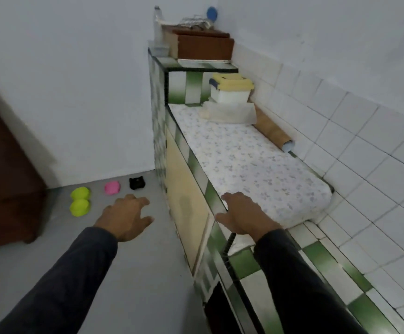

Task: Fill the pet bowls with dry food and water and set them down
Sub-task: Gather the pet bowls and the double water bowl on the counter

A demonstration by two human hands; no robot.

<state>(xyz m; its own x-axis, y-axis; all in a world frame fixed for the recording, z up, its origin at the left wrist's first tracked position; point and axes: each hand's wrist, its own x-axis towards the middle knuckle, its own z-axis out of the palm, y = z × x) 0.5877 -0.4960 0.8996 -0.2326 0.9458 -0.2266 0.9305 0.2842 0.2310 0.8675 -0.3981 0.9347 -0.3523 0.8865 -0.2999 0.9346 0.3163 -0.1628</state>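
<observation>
Hands: 2, both bare, dark sleeves to the wrist. Left hand (125,216) spread, palm down, fingers apart, holding nothing, over the grey floor (123,273). Right hand (242,216) spread likewise, empty, over the near front edge of the desk (242,153); contact w/ the edge cannot be told.

Pet bowls: 3 units, all on the floor at far left, near the wall.
- 1 lime-green double bowl (80,201), two round cups joined, leftmost.
- 1 pink bowl (112,188), small, round, right of the green one, apart from it.
- 1 black bowl (136,183), small, w/ ear-like points on its rim, just right of the pink.
Contents not visible at this range.

Desk: tiled green/white, top covered w/ a speckled white sheet. At its far end: 1 white tub w/ yellow lid (231,90), stacked on 1 clear flat box (230,113). 1 cardboard tube (274,131) lies along the right wall.

Raised ledge beyond: 1 brown box (204,45), 1 clear bottle (158,25).
</observation>
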